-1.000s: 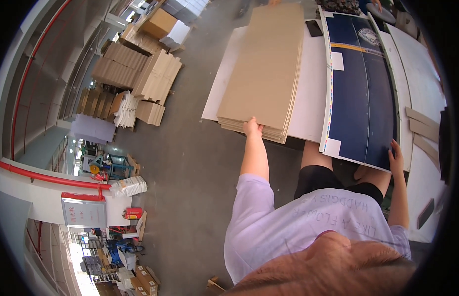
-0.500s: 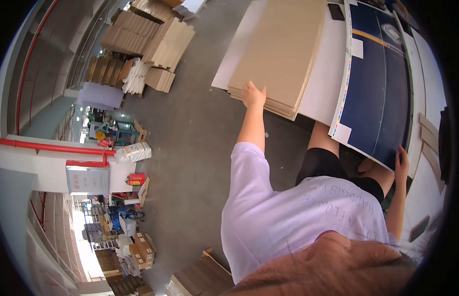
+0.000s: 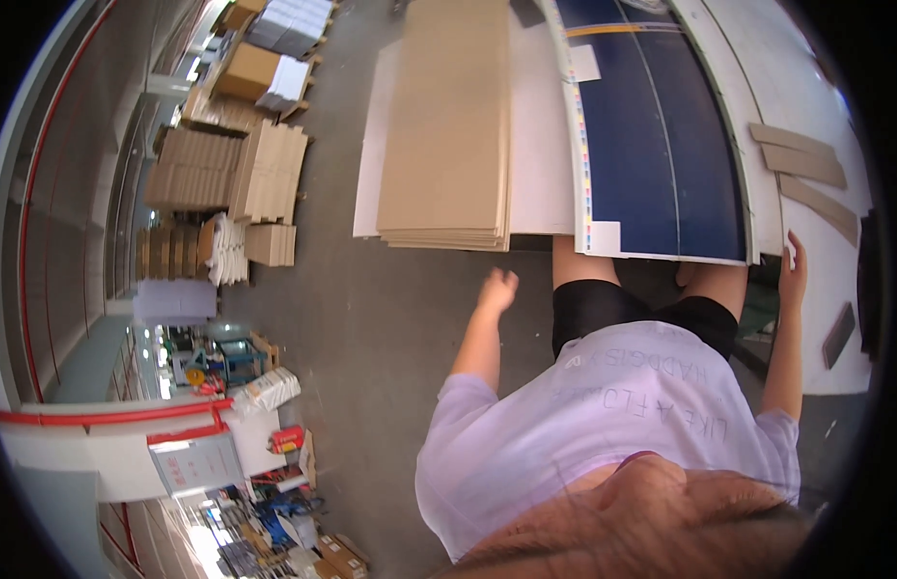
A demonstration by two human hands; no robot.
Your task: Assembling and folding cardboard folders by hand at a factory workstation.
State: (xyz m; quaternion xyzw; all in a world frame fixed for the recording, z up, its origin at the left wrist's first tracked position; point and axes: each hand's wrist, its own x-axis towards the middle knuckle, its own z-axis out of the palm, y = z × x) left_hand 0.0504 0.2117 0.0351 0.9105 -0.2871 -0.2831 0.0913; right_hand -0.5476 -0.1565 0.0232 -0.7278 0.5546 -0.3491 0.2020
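Observation:
My left hand (image 3: 499, 289) hangs in the air just short of the near edge of a stack of brown cardboard sheets (image 3: 443, 145). Its fingers are loosely bent, with nothing in them. The stack lies on a larger white sheet (image 3: 543, 188). My right hand (image 3: 795, 269) is at the edge of the white table on the right, past the near right corner of a dark blue printed sheet (image 3: 665, 164). Its fingers are stretched and hold nothing I can see; whether they touch the table I cannot tell. The blue sheet has white margins and a coloured strip along its left side.
Brown cardboard strips (image 3: 803, 164) and a dark flat rectangular item (image 3: 838, 335) lie on the white table (image 3: 825, 289) at right. Across the grey floor (image 3: 371, 338), cardboard stacks (image 3: 265, 174) stand on the left. Beyond are a red pipe (image 3: 110, 417) and a red fire extinguisher (image 3: 286, 440).
My left hand has come off the cardboard stack's near edge and drawn back toward me. My right hand has moved off the blue sheet's corner to the right. The whole view has turned.

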